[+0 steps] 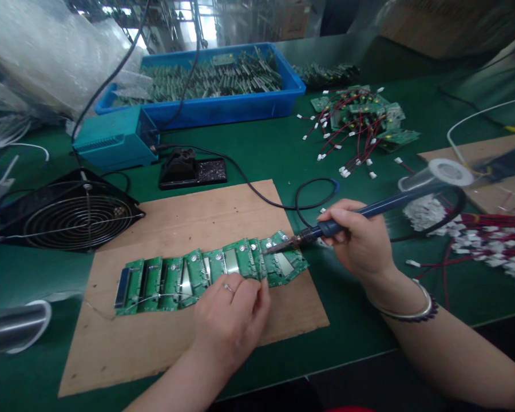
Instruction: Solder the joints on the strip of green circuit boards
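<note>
My right hand [360, 240] grips a dark blue soldering iron [328, 228], whose tip rests over a circuit board toward the right end of a row. That row of overlapping green circuit boards [169, 286] lies on a cardboard sheet [154, 343]. My left hand [232, 309] is closed in a pinch at the boards' lower edge, with thin solder wire [154, 296] running into it. The wire trails left across the boards toward a solder spool [19, 327]. A short end rises from the left fingertips close to the iron's tip.
Behind the cardboard stand a teal soldering station [115, 137], an iron stand [189, 170] and a blue bin [193, 111] full of boards. A black fan [81, 212] sits left. Wired boards [360, 117], another wire spool [438, 173] and red cables with white connectors [489, 240] lie right.
</note>
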A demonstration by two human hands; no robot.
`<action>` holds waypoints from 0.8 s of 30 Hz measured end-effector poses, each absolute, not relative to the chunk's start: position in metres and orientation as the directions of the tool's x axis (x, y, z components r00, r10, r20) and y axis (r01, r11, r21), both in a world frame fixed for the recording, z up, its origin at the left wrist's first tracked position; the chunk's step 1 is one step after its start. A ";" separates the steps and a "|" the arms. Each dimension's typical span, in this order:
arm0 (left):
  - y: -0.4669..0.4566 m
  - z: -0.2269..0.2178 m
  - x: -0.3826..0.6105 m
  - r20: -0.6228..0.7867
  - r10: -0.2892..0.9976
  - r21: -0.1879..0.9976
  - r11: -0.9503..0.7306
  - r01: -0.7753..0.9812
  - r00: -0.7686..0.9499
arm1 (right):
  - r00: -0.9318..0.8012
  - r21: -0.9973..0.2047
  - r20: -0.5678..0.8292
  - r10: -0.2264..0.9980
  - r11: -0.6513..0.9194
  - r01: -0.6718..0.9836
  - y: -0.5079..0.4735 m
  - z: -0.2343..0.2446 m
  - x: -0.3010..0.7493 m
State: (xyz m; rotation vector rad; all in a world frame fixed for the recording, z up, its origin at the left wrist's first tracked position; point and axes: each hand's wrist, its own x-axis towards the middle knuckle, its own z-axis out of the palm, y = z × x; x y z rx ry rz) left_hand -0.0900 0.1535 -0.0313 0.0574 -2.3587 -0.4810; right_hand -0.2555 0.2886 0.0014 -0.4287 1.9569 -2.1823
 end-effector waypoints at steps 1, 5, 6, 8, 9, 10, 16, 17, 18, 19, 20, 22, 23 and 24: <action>0.154 -0.032 -0.090 0.647 -0.178 0.355 0.931 0.086 -0.741 | -0.942 -0.991 0.095 -0.322 -0.117 -0.060 0.288 0.002 -0.256; 0.154 -0.033 -0.090 0.662 -0.181 0.368 0.924 0.105 -0.728 | -0.945 -0.991 0.090 -0.316 -0.120 -0.054 0.288 0.004 -0.257; 0.155 -0.032 -0.090 0.670 -0.179 0.370 0.922 0.114 -0.720 | -0.947 -0.990 0.090 -0.310 -0.127 -0.052 0.288 0.005 -0.258; 0.155 -0.031 -0.091 0.682 -0.174 0.367 0.922 0.127 -0.710 | -0.950 -0.988 0.097 -0.297 -0.144 -0.055 0.289 0.005 -0.259; 0.155 -0.031 -0.091 0.683 -0.175 0.364 0.923 0.122 -0.709 | -0.951 -0.987 0.102 -0.293 -0.151 -0.060 0.290 0.005 -0.260; 0.155 -0.031 -0.091 0.680 -0.176 0.361 0.925 0.117 -0.711 | -0.950 -0.986 0.105 -0.294 -0.154 -0.062 0.290 0.004 -0.260; 0.155 -0.032 -0.093 0.664 -0.176 0.360 0.927 0.104 -0.726 | -0.936 -0.987 0.111 -0.334 -0.149 -0.064 0.291 0.000 -0.260; 0.156 -0.033 -0.093 0.662 -0.178 0.360 0.927 0.101 -0.728 | -0.933 -0.986 0.117 -0.341 -0.152 -0.068 0.291 -0.001 -0.260; 0.156 -0.033 -0.093 0.660 -0.178 0.359 0.928 0.098 -0.729 | -0.930 -0.985 0.123 -0.347 -0.155 -0.073 0.291 -0.001 -0.260; 0.156 -0.034 -0.093 0.662 -0.179 0.357 0.929 0.097 -0.727 | -0.928 -0.985 0.129 -0.349 -0.157 -0.078 0.290 -0.002 -0.260; 0.156 -0.034 -0.093 0.665 -0.180 0.356 0.929 0.096 -0.725 | -0.927 -0.984 0.135 -0.351 -0.157 -0.083 0.290 -0.002 -0.260; 0.156 -0.035 -0.093 0.667 -0.182 0.358 0.929 0.096 -0.722 | -0.923 -0.984 0.139 -0.358 -0.153 -0.089 0.290 -0.002 -0.260; 0.156 -0.035 -0.094 0.669 -0.184 0.358 0.929 0.096 -0.721 | -0.922 -0.985 0.139 -0.363 -0.150 -0.089 0.290 -0.002 -0.260; 0.156 -0.035 -0.094 0.670 -0.186 0.359 0.929 0.094 -0.718 | -0.921 -0.985 0.136 -0.365 -0.147 -0.088 0.290 -0.002 -0.259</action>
